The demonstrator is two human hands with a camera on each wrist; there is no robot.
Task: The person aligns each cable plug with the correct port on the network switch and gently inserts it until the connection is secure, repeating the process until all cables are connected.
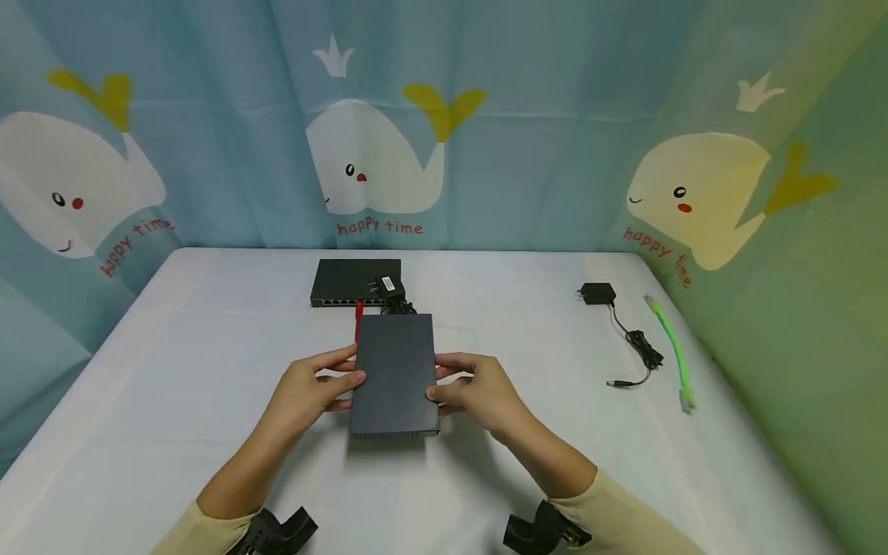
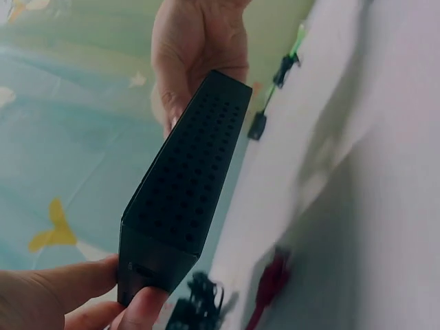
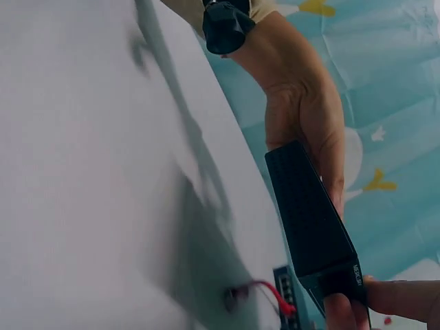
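Observation:
Both hands hold a flat, dark grey network switch (image 1: pixel 394 376) above the middle of the white table. My left hand (image 1: pixel 314 390) pinches its left edge, thumb on top and fingers beneath. On the opposite edge, my right hand (image 1: pixel 482 391) grips it the same way. Rows of vent holes show along one side of the held switch (image 2: pixel 189 168) in the left wrist view. Behind it lies a second black switch (image 1: pixel 343 279) with a row of ports. A red cable (image 1: pixel 358 314) runs from that one's front and passes partly out of sight behind the held switch.
A black power adapter (image 1: pixel 390 288) with a coiled cord rests at the rear switch's right end. Farther right lie another adapter (image 1: pixel 598 293) with its bundled cord (image 1: pixel 645 348) and a bright green cable (image 1: pixel 671 343). A whale-print curtain (image 1: pixel 555 154) hangs behind the table.

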